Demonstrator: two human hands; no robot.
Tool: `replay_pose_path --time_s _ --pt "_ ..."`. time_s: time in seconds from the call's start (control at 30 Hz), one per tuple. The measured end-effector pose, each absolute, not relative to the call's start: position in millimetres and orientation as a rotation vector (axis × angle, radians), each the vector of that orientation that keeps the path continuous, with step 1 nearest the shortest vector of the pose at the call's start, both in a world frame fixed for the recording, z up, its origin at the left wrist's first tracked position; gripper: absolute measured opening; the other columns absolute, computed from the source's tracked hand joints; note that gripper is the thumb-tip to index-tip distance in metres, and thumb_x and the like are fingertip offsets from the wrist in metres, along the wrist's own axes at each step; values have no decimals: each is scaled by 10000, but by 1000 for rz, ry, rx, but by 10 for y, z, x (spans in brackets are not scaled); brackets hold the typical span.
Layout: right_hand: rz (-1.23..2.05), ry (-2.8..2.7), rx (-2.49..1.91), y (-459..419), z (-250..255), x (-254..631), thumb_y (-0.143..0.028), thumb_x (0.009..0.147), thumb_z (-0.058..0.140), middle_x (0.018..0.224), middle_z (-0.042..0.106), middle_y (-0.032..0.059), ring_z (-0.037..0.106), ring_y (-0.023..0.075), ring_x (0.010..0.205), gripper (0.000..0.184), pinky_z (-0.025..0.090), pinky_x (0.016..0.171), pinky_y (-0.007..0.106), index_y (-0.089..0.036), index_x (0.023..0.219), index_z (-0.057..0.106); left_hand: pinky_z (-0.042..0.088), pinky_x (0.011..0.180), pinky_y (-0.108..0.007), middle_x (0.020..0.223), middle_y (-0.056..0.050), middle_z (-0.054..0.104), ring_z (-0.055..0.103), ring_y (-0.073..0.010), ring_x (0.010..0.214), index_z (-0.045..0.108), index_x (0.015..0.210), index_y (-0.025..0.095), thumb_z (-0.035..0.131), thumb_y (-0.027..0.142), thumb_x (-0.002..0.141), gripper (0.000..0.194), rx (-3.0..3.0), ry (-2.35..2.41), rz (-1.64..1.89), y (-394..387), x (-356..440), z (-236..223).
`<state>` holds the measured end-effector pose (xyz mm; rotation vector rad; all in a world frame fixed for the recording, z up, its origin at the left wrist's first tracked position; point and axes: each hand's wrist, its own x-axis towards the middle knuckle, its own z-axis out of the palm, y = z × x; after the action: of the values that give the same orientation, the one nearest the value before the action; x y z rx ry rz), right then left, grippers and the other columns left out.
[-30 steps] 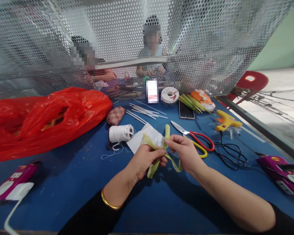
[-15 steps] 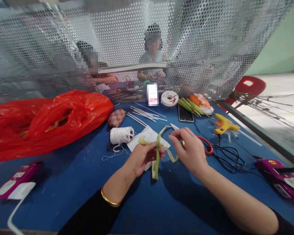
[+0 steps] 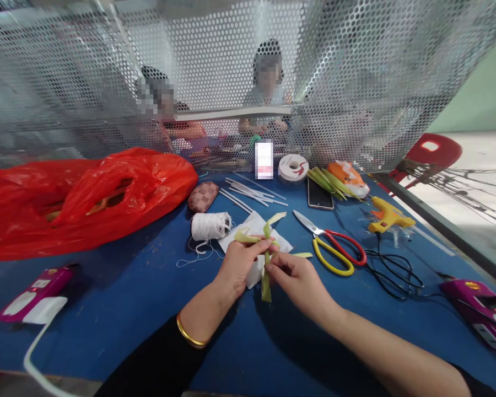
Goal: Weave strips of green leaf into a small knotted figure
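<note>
Green leaf strips (image 3: 266, 286) cross one another in front of me, their ends pointing up, down, left and right. My left hand (image 3: 240, 262) pinches them at the crossing, thumb on top. Just right of it my right hand (image 3: 294, 274) has thumb and finger closed on the strip that hangs downward. A white paper sheet (image 3: 254, 221) lies beneath the hands, partly covered by them. To the right rest open scissors (image 3: 334, 246) with one red and one yellow handle. A spool of white string (image 3: 210, 226) stands left of the paper.
White sticks (image 3: 248, 192), a checkered pouch (image 3: 204, 197), a ribbon roll (image 3: 293, 167) and a lit phone (image 3: 264, 160) lie farther back. A red plastic bag (image 3: 149, 176) fills the left. A yellow glue gun (image 3: 391, 215) and its black cord are at right. Purple power strips (image 3: 37, 292) flank both sides.
My right hand has come left and down from above the scissors to the hanging strip, uncovering the scissors. My left hand keeps its pinch. The view has shifted slightly.
</note>
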<state>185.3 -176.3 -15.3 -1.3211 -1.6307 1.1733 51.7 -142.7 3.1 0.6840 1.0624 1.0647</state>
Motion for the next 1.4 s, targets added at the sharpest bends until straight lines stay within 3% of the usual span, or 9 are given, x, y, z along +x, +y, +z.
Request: replay_pose_path --time_s 0.2,0.4,0.57,0.67,0.77,0.87,1.07,1.2,1.4 --pt "1252 -1624 -1237 -1809 -139 1841 -318 867 504 567 480 -35 429 118 560 307 351 550 236 -202 591 438 484 710 -265 680 -62 715 638 -153 681 739 650 117 857 251 545 207 706 1067 1129 -1447 574 -42" --pt "1212 -1579 -1318 -1838 -178 1769 -330 873 503 615 492 -40 455 124 563 214 363 528 229 -216 700 448 420 601 -197 816 -68 752 618 -105 679 765 796 138 771 323 696 211 762 1138 1088 -1403 479 33" --pt "1176 -2161 -1076 -1906 96 1902 -273 854 590 665 606 -26 506 120 572 83 344 542 226 -211 807 559 473 613 -203 652 -23 677 640 -112 622 713 819 121 758 371 724 271 672 1010 1056 -1392 395 137" --pt "1042 -2291 -940 -1839 237 2086 -362 894 578 616 598 -22 490 113 537 202 339 529 228 -211 768 623 483 544 -215 590 35 597 572 -80 468 666 772 132 803 340 667 270 708 973 1078 -1414 395 162" --pt "614 -1862 -1235 -1691 225 2203 -368 916 532 726 627 24 549 151 659 217 391 593 243 -196 818 622 429 453 -193 594 52 558 488 -47 398 659 775 132 791 377 677 295 861 946 1087 -1442 405 173" --pt "656 -1883 -1267 -1571 117 2188 -343 860 608 945 665 59 594 194 856 171 429 684 260 -200 951 630 403 425 -191 621 26 573 470 -48 414 688 790 109 759 412 704 323 996 996 992 -1462 414 162" --pt "1122 -2120 -1229 -1606 35 2061 -319 917 494 613 582 -23 494 114 572 294 356 561 230 -187 657 535 373 437 -177 553 37 568 476 -56 431 709 844 127 770 306 679 251 994 1157 1067 -1454 438 92" --pt "861 -2112 -1299 -1583 110 2184 -423 905 520 537 470 -35 411 104 522 380 284 506 239 -183 611 537 382 432 -183 682 -7 659 509 -53 426 711 842 131 774 288 663 246 876 1000 990 -1462 478 43" --pt "814 -1704 -1246 -1438 96 2231 -395 811 644 694 500 -9 500 131 611 218 400 548 256 -184 815 699 404 452 -194 736 -45 706 563 -75 431 710 833 114 781 277 654 252 893 952 796 -1538 576 -40"
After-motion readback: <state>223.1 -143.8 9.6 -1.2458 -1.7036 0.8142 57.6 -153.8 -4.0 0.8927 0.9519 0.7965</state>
